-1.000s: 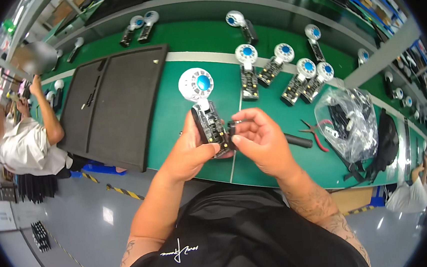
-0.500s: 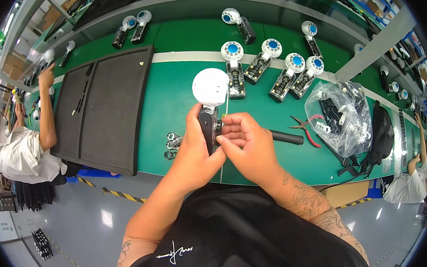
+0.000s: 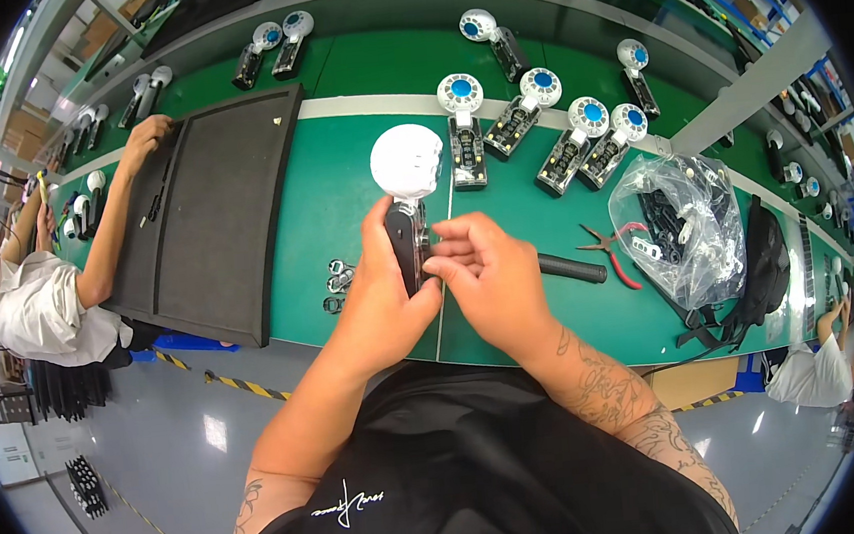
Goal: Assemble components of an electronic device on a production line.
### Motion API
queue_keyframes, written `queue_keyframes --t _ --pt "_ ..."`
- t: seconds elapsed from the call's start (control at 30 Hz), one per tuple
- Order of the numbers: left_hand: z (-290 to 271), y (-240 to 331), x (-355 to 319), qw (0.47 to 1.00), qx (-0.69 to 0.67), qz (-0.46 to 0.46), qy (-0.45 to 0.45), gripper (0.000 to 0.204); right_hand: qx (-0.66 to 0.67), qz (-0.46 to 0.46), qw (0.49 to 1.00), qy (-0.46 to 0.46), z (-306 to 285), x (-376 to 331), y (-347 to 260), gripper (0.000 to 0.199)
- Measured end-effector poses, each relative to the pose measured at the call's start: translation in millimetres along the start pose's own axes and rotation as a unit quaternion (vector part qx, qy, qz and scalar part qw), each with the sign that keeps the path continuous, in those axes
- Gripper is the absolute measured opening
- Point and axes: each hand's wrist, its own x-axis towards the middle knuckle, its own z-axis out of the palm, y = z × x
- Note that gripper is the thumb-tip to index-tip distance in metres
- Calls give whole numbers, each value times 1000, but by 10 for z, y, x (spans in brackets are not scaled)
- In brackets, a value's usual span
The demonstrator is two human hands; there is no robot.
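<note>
Upright in my left hand (image 3: 378, 306) is a handheld device (image 3: 407, 160) with a round white head and a black handle. The fingers and thumb wrap round its handle. My right hand (image 3: 496, 282) is beside that handle, its fingers curled and its thumb tip pressed in at the handle's right side. A small dark part shows there, but what the fingertips hold is mostly hidden. Small black-and-silver clip-like parts (image 3: 338, 279) lie left of my left hand. Right of my right hand lies a black tube (image 3: 573, 268), partly covered by the hand.
Pliers with red handles (image 3: 619, 257) lie near a clear plastic bag (image 3: 680, 237) of parts and a black bag (image 3: 766, 265). Several similar devices (image 3: 464, 128) lie at the back. A large black tray (image 3: 222, 213) covers the left, where a co-worker's hand (image 3: 148, 135) reaches over.
The device has shifted slightly left and up in my left hand, with its head turned a little. My right hand stays at its side. The co-worker's hand has moved right, to the tray's far edge.
</note>
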Motion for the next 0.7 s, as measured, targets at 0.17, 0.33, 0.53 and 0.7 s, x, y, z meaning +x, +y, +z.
queue_keyframes --t 0.17,0.33,0.53,0.7 --pt "54 -170 13 998 7 54 15 82 0 17 1000 -17 -13 -22 61 25" --pt "-59 -211 67 959 -276 -40 -50 81 -82 -99 992 -4 -205 69 72 21" --pt "-163 -168 28 866 -477 -87 -123 81 -440 -227 869 -9 -404 109 599 18" --pt "-227 -187 3 880 -462 -69 -83 81 -408 6 907 -101 -562 21 98 44"
